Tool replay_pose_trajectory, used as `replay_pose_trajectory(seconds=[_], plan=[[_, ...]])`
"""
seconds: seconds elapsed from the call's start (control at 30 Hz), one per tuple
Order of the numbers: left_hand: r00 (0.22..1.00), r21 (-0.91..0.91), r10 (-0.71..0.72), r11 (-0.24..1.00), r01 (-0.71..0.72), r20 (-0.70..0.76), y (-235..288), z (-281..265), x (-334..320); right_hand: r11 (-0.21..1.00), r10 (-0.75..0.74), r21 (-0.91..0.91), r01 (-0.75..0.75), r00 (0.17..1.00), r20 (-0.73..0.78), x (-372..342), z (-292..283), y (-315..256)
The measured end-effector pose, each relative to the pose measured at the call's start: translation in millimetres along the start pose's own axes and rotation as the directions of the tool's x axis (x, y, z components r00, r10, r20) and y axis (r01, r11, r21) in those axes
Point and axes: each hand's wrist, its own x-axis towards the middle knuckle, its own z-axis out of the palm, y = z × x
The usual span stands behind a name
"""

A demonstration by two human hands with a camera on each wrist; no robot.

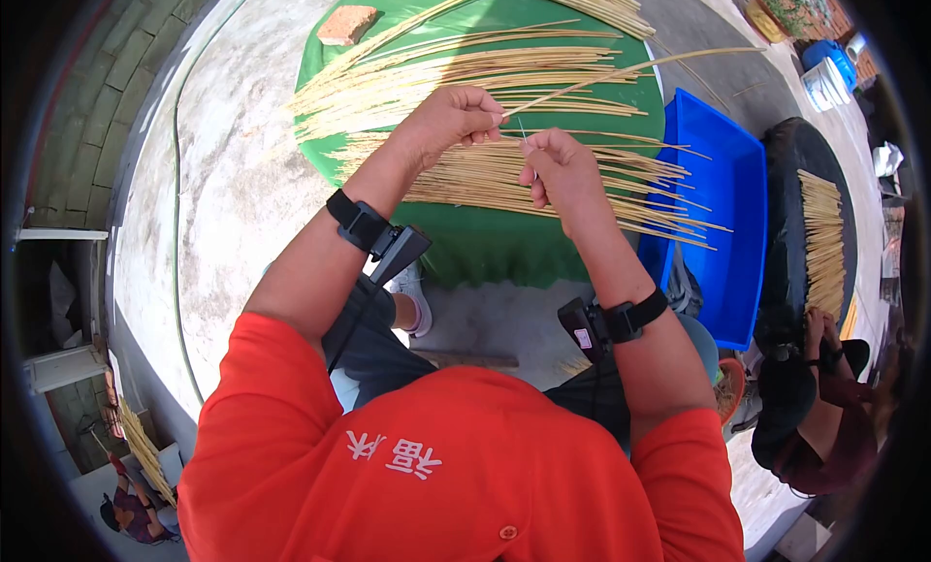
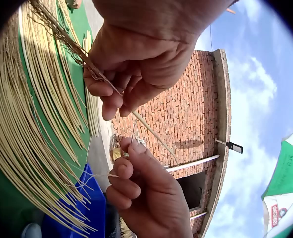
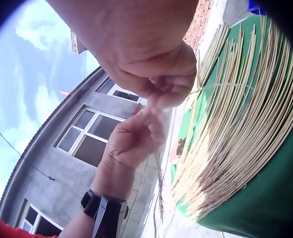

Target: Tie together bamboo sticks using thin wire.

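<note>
Over the green-covered table, the left hand [image 1: 448, 124] pinches a pale stalk [image 1: 621, 75] that extends to the upper right. In the left wrist view, the stalk's rough, branching end [image 2: 62, 32] passes behind the left hand [image 2: 141, 54] and its smooth end points down right. The right hand [image 1: 564, 174], just right of the left, pinches a thin needle-like piece [image 2: 133, 130] upright between thumb and forefinger. A fine thread [image 2: 98, 174] trails from the right hand [image 2: 149, 186]. In the right wrist view, the two hands meet closely and the contact is blurred.
Bundles of stalks [image 1: 485, 179] cover the green table [image 1: 485, 242], with a brick [image 1: 347, 25] at its far left. To the right stand a blue bin [image 1: 722, 213] and a dark round table [image 1: 784, 232] with more stalks, where another person [image 1: 824, 407] sits.
</note>
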Motion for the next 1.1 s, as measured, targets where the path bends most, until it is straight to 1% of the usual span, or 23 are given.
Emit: replay_pose_trajectory(seconds=[0.13,0.23,0.37,0.43,0.77,0.97,1.1], plan=[[0.999,-0.092,-0.030,0.995,0.034,0.039,-0.1,0.8,0.1,1.000,0.001,0.003,-0.001,1.000,0.017,-1.3,1.3,-1.1],[0.998,-0.129,-0.029,0.991,0.037,0.058,-0.2,0.2,0.3,1.000,0.003,0.004,-0.003,1.000,0.024,-2.2,2.0,-1.2],[0.997,-0.128,-0.026,0.991,0.035,0.069,1.5,2.2,-0.4,1.000,-0.011,-0.002,0.011,0.999,0.034,-3.1,1.1,-1.8],[0.997,-0.127,-0.053,0.990,0.059,0.057,4.5,4.9,-2.7,1.000,-0.007,-0.001,0.007,0.999,0.033,-3.0,0.4,-1.4],[0.997,-0.125,-0.050,0.991,0.057,0.056,4.1,7.0,-1.9,1.000,-0.006,-0.023,0.007,0.999,0.037,-3.5,-1.2,-0.9],[0.997,-0.079,-0.036,0.996,0.041,0.063,1.2,6.9,0.3,1.000,-0.008,-0.030,0.009,1.000,0.029,-4.4,-0.4,-1.6],[0.999,-0.034,-0.024,0.999,0.025,0.034,0.1,7.6,0.7,1.000,-0.009,-0.027,0.009,1.000,0.028,-3.7,-0.2,-0.9]])
